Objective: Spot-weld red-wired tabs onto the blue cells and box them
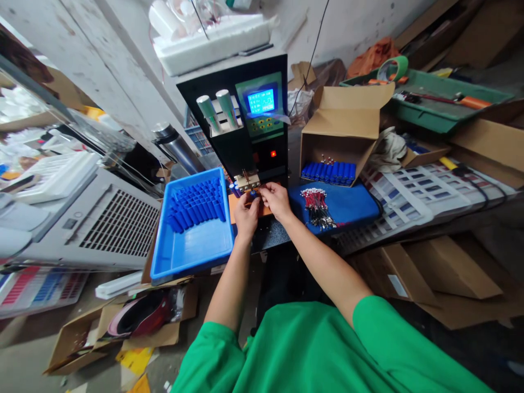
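Observation:
At the foot of the black spot welder (249, 147), my left hand (246, 217) is closed around a blue cylindrical battery cell (252, 194), mostly hidden by the fingers. My right hand (277, 201) pinches at the cell's right side; what lies between its fingertips is too small to make out, perhaps a thin wire. Both hands are just below the welder's electrodes (246, 180), over an orange board (233, 206). Left of them, a blue plastic tray (192, 251) holds rows of blue cells (194, 204). To the right lies a bundle of red and black wire leads (315, 207) with white ends.
An open cardboard box (347, 117) with blue cells stands right of the welder on a blue mat (352, 204). Farther right is a green tray (442, 117) with tape. A steel flask (180, 150) stands behind the blue tray. Cardboard boxes lie on the floor.

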A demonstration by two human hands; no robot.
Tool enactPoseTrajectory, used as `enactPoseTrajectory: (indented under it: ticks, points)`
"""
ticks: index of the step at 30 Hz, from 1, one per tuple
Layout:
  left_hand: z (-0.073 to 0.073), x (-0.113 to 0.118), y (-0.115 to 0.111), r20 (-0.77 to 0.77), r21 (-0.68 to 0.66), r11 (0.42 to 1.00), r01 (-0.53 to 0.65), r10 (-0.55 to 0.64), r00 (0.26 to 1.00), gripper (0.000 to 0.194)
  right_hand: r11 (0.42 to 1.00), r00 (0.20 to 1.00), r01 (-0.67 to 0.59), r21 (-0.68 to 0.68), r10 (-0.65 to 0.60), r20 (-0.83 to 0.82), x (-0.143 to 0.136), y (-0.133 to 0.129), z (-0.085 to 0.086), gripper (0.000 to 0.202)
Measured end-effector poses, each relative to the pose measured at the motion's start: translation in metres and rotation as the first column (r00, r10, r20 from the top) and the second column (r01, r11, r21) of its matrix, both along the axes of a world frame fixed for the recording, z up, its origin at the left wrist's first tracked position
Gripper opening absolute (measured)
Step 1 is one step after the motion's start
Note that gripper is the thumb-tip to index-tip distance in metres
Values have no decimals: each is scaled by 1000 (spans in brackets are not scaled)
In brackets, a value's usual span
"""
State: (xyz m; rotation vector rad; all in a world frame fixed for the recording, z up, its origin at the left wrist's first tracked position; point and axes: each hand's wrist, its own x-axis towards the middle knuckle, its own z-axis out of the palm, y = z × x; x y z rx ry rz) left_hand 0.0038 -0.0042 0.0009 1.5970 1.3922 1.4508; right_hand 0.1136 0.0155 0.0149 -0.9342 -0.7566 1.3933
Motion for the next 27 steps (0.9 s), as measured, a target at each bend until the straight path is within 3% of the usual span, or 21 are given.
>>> enactPoseTrajectory:
  ticks: [3, 10, 27]
  points:
    - [-1, -2, 3, 13, -13, 1000, 12, -11, 1000, 25, 995, 995, 90, 34, -88, -55, 7, 0, 0, 22]
    - [2, -1, 3, 32, -11, 1000, 9, -9, 999, 25, 998, 997, 68, -13, -68, -33, 18, 2, 5, 23]
    - [-1, 1, 1, 18, -10, 1000, -17, 17, 1000, 26, 998, 998, 53, 25, -53, -34, -6, -1, -2, 23]
